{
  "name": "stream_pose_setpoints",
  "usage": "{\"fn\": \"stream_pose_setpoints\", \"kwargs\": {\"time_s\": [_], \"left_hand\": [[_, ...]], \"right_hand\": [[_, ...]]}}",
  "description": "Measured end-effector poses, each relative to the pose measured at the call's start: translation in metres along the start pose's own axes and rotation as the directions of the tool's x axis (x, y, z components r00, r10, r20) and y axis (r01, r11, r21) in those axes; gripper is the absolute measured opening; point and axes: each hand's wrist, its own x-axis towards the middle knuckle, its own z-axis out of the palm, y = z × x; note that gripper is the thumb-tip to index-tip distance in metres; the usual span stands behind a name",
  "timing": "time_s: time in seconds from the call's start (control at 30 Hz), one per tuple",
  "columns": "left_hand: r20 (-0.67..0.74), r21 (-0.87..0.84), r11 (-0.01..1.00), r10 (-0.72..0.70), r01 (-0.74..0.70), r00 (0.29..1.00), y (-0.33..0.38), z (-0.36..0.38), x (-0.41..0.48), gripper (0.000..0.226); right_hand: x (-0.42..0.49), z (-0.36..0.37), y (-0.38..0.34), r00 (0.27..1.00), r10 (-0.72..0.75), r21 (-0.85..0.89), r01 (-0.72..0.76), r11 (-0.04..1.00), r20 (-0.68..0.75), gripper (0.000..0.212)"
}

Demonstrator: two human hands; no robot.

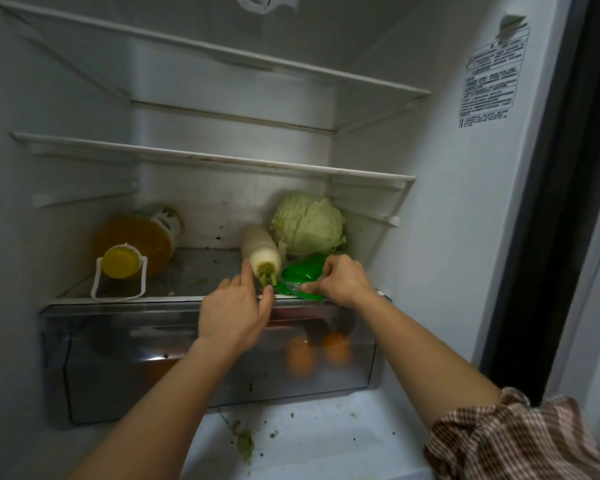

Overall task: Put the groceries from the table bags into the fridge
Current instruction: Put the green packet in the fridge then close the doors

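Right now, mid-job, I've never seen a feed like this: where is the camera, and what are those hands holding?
No machine here: these are a person's bare hands, filmed by one camera worn on the head, looking into an open fridge. On the lowest shelf lie a white radish, a cabbage at the back, a green packet and an orange bottle on its side. The left hand touches the radish's cut end with straight fingers; the right hand pinches the green packet. The drawer below holds blurred orange things.

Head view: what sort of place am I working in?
Inside an open household fridge, probably in a home kitchen: white-edged shelves, a clear crisper drawer below, and a cabbage, daikon and green packet on the lowest shelf.
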Motion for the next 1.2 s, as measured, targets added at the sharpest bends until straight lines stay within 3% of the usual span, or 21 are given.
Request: {"fn": "stream_pose_setpoints", "kwargs": {"time_s": [0.1, 0.23, 0.37, 0.47, 0.63, 1.0, 1.2], "left_hand": [[0.033, -0.019, 0.999, -0.029, 0.029, 0.999, 0.002, -0.002, 0.000, 0.066], [0.105, -0.025, 0.999, -0.031, 0.034, 0.994, 0.001, -0.008, -0.001, 0.068], [0.206, -0.039, 0.998, -0.031, 0.039, 0.978, 0.001, -0.014, 0.001, 0.070], [0.258, -0.102, 0.992, -0.051, 0.080, 0.965, 0.003, -0.023, -0.003, 0.070], [0.204, -0.169, 0.981, -0.057, 0.093, 0.977, 0.014, -0.056, -0.036, 0.062], [0.034, -0.154, 0.986, -0.063, 0.067, 0.997, 0.060, -0.152, -0.205, 0.052], [0.120, 0.101, 0.969, -0.237, 0.226, 0.964, 0.053, -0.193, -0.326, 0.065]], "right_hand": [[-0.002, 0.001, -0.005, 0.998, 0.062, 0.011, -0.062, 0.998, 0.030, 0.048], [-0.003, 0.000, -0.009, 0.993, 0.096, 0.056, -0.099, 0.994, 0.062, 0.069], [-0.013, -0.002, -0.008, 0.999, 0.053, 0.054, -0.053, 0.997, 0.004, 0.049], [-0.031, -0.006, -0.006, 0.997, -0.008, 0.026, 0.010, 1.000, -0.081, 0.049], [-0.081, -0.024, -0.006, 0.977, -0.155, -0.042, 0.151, 0.988, -0.144, 0.042], [-0.267, -0.082, 0.041, 0.953, -0.275, -0.088, 0.265, 0.960, -0.128, 0.037], [-0.374, -0.121, 0.116, 0.955, -0.245, -0.234, 0.204, 0.951, -0.164, 0.040]]}}
